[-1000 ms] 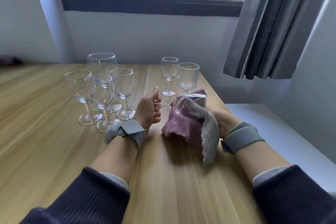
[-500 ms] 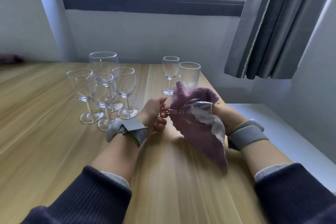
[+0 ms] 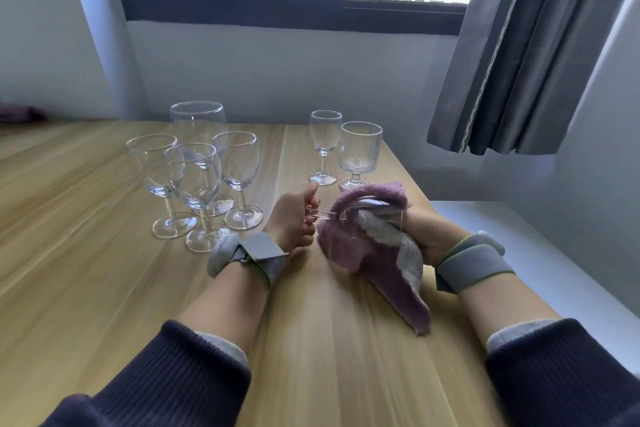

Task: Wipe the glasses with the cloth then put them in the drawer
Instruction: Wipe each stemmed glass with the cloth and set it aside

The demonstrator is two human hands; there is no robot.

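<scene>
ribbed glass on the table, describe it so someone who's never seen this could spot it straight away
On the wooden table under the window, look at the pair of glasses standing apart on the right, just beyond the pink cloth. The ribbed glass is the right-hand one. It alone has vertical ridges, straight sides and a short stem; the small wine glass beside it is smooth.

R fingers [image 3: 427, 246] – hidden by cloth [image 3: 377, 253]

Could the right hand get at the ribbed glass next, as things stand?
Probably yes, once freed. The ribbed glass stands just beyond the right hand with nothing between them, but that hand grips the purple cloth around the wine glass whose stem the left hand holds.
</scene>
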